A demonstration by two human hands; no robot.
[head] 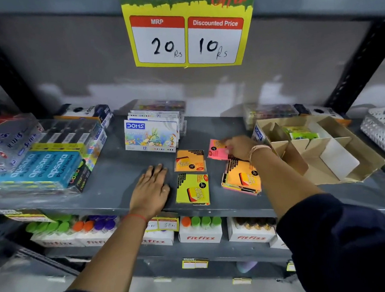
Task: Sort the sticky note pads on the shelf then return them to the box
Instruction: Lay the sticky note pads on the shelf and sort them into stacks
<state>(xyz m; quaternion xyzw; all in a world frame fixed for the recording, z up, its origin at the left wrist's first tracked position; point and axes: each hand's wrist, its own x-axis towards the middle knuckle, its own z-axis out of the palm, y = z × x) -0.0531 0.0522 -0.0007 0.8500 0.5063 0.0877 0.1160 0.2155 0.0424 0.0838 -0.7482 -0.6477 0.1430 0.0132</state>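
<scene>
Grey metal shelf carries everything here. Left hand lies flat and palm-down near the shelf's front edge, fingers spread and holding nothing, the forearm reaching up from below. Right hand stretches further back, wrist bent, its fingertips resting on a pink pad; whether they pinch it or only touch it cannot be told.

Just right of the left hand sit two pads in a column: an orange pad behind, and a yellow pad in front of it, close to the front edge. Under the right wrist lies a loose stack of pads, orange on top with pink edges showing below.

An open cardboard box with dividers stands toward the shelf's right end, beside the right forearm, with a green pad in one rear compartment. A crayon box stands behind the orange pad.
</scene>
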